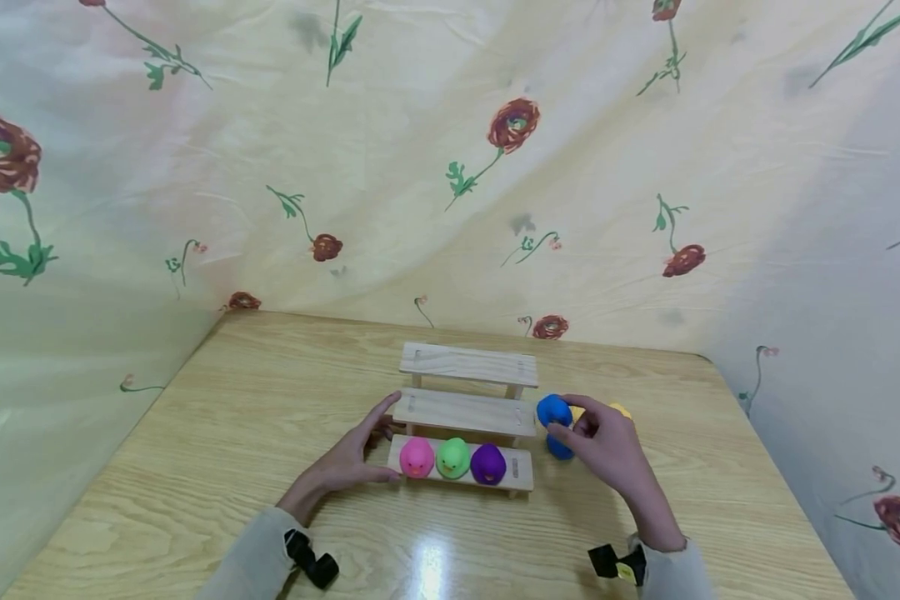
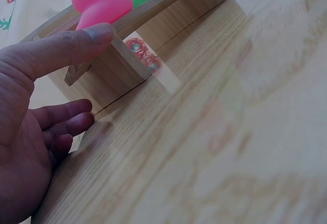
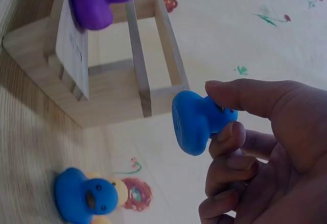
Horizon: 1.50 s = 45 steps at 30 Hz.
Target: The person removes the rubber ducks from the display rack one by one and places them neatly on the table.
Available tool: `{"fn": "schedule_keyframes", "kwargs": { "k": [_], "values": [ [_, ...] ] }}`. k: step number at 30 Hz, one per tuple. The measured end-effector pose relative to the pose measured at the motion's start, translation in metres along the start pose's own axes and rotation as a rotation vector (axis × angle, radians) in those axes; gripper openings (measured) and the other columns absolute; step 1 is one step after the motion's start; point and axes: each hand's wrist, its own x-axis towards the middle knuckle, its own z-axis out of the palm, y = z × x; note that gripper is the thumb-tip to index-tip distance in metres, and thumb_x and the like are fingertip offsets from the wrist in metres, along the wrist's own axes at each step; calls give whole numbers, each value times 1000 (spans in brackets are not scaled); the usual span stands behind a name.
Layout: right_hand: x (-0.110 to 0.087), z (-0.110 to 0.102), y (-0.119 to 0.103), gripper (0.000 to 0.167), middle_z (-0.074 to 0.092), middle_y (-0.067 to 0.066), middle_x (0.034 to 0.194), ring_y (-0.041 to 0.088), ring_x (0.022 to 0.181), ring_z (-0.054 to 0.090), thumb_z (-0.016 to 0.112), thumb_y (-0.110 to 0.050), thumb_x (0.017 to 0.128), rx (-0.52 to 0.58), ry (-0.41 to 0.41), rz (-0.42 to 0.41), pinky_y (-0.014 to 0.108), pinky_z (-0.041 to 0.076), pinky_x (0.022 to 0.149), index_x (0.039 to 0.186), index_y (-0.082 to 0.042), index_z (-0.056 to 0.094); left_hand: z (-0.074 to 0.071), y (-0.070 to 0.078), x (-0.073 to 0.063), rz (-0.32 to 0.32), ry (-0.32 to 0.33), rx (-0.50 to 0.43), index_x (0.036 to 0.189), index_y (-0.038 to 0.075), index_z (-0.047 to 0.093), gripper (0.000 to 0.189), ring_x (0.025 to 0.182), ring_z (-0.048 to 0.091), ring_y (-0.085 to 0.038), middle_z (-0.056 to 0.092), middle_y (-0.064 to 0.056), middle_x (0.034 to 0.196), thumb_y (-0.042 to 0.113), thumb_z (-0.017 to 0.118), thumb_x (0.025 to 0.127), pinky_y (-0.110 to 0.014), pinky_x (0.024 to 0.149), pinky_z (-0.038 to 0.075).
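Right, through the head view I watch the right hand (image 1: 611, 442) hold a blue duck (image 1: 555, 410) just beside the right end of the stand's (image 1: 461, 412) middle step. Below it, nearer to me, a second blue duck (image 1: 560, 448) shows, with something yellow (image 1: 622, 410) partly hidden behind the hand. On the lowest step I see a row, left to right: the pink duck (image 1: 417, 457), the green duck (image 1: 452, 458) and the purple duck (image 1: 488, 464). The left hand (image 1: 348, 457) is at the stand's left end, thumb and forefinger spread well apart.

From the left wrist, I see that thumb's tip against the lowest step's edge, near the pink duck. Three other fingers bend loosely near the table (image 2: 245, 132); I cannot tell whether they touch the stand.

On the right wrist, I find thumb and forefinger clamped on the blue duck's head, its base turned tableward and off the table. The remaining fingers are curled close together. The second blue duck sits on the table, well apart from the held one.
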Motion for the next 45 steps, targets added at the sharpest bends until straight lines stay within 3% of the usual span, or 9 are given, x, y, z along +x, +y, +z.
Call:
{"fn": "schedule_keyframes", "kwargs": {
  "k": [27,45],
  "values": [
    [-8,-37,56,49,52,0,67,8,53,41,70,-23,94,-59,-25,137,26,35,50,135,2,58,0,0,4,-8,4,-7,161,33,13,114,111,51,-16,56,-12,133,23,88,77,-26,100,41],
    [-14,-47,92,54,50,-3,64,9,52,41,69,-28,95,-63,-54,243,26,34,48,137,5,56,0,1,5,-13,7,-15,161,33,13,114,111,51,-17,56,-12,133,22,88,76,-26,99,41]
  ]
}}
